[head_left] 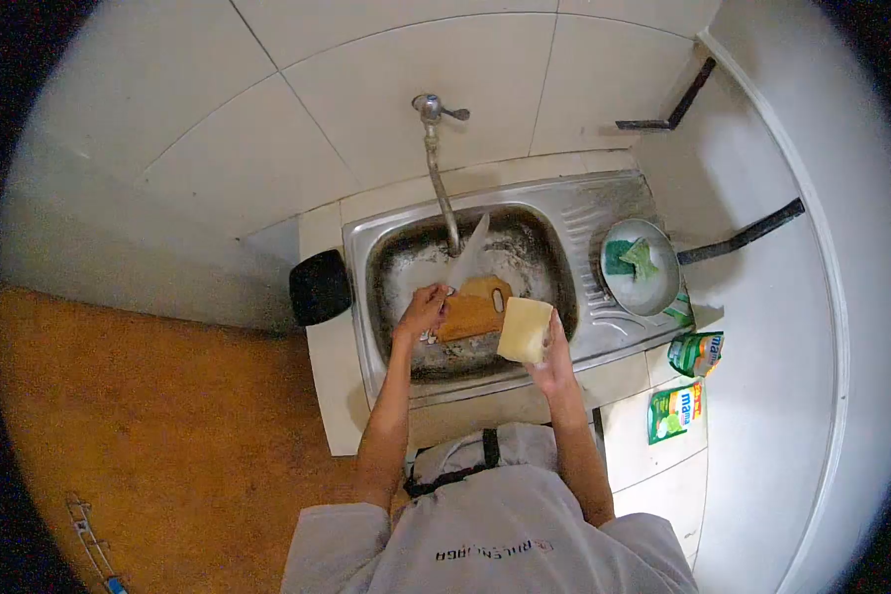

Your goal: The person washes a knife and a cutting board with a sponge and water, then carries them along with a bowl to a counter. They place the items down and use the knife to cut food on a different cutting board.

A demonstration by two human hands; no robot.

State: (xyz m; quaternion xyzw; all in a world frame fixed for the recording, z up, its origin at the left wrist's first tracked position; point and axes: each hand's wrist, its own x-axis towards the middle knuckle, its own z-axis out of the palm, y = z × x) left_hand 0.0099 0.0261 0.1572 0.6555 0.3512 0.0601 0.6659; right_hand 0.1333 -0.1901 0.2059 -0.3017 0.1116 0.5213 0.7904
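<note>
My left hand [423, 310] grips the left edge of a small wooden cutting board [474, 309] and holds it over the steel sink [562, 212]. Water runs from the tap [433, 119] down onto the board. My right hand [552, 358] holds a pale yellow sponge [524, 330] just to the right of the board, near the sink's front edge. The sponge is close to the board; whether they touch I cannot tell.
A metal bowl [663, 288] with green scouring pads stands on the drainboard to the right. Two green soap pouches [695, 352] [674, 411] lie on the counter below it. A black object [319, 287] sits left of the sink. Orange floor lies to the left.
</note>
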